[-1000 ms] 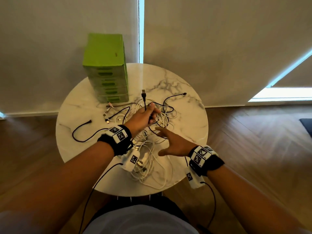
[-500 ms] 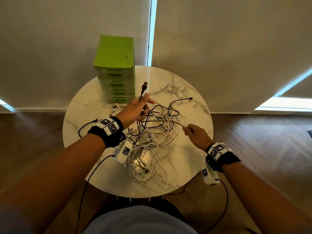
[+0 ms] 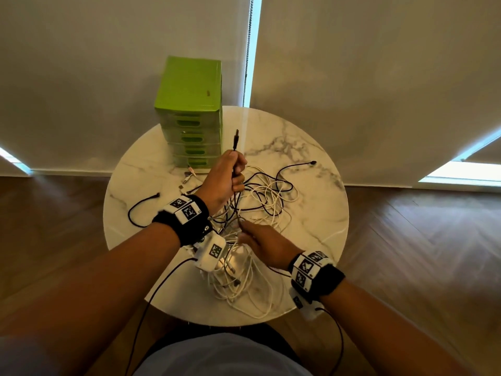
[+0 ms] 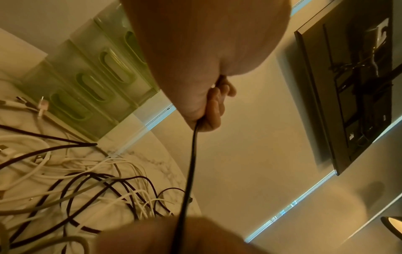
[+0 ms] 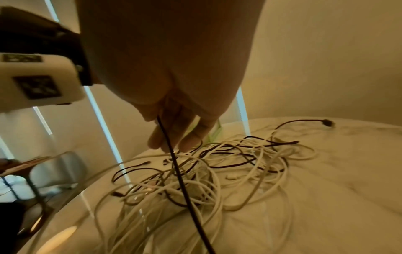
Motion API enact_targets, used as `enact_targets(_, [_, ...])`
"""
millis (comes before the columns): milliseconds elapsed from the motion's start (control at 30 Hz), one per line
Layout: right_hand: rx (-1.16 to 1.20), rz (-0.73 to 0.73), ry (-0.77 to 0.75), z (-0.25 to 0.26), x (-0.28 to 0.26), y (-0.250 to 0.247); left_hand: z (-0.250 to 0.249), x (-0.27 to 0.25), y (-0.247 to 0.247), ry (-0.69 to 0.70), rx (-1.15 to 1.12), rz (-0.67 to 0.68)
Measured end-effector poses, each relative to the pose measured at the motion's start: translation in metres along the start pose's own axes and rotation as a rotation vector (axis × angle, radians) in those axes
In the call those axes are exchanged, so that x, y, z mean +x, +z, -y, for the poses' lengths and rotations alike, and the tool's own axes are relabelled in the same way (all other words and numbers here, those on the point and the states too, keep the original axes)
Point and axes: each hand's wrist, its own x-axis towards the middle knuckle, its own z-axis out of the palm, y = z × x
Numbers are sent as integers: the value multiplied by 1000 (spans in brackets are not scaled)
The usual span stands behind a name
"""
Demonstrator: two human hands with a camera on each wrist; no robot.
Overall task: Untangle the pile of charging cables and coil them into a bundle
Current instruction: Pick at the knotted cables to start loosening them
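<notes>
Left hand (image 3: 226,176): fingers curled round a black cable (image 4: 191,159) just below its plug, raised above the surface (image 3: 311,213), apparently to draw that one strand taut and clear of the rest. Green drawer unit (image 3: 189,112): upright at the far edge, behind that hand. Cable pile (image 3: 252,226): white and black strands, tangled mid-surface, nothing coiled yet. Right hand (image 3: 267,245): low over the pile, the black cable running between thumb and fingers, seemingly guiding it.
</notes>
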Motion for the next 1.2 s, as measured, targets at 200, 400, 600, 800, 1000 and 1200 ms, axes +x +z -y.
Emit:
enact_targets(200, [130,140,141,-22,16,-18,21,5,-20,-78,138,-48])
enact_targets(400, [-211,96,331,-68,54,-30,36,10,-29,-149,174,-86])
enact_targets(600, [-431,285,271,-91,81,-11,46,14,-41,-203,197,-119])
enact_targets(800, [-592,295,94,-97,84,-14,49,16,-52,-197,230,-137])
enact_targets(1000, [-231,111,43,-75,92,-66,47,19,-56,-175,231,-155])
enact_targets(1200, [52,54,103,-54,93,-97,40,20,-49,-162,255,-141])
